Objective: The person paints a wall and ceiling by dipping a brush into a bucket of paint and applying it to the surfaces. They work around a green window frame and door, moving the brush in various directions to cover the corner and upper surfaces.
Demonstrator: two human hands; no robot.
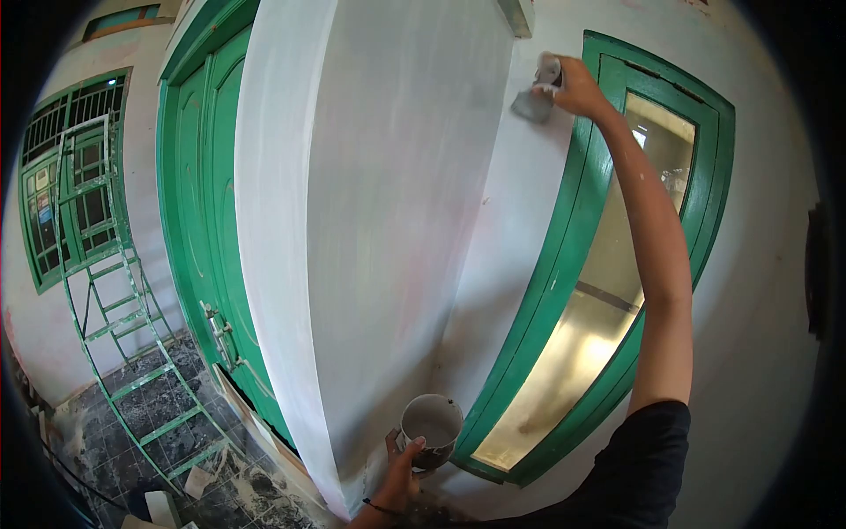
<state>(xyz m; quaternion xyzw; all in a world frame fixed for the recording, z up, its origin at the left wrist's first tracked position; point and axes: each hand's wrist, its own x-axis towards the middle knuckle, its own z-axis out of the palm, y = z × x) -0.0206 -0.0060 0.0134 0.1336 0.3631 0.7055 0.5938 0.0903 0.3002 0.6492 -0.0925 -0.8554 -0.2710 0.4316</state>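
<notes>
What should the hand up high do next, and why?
Maybe the right hand should slide the flat tool gently down the pale wall strip. The blade looks to be at the wall up high, and the strip runs on below it. I'd go carefully, because the green frame is right beside it.

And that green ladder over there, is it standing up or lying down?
Standing up: the ladder rises from the tiled floor to in front of the barred window, its rungs one above another.
</notes>
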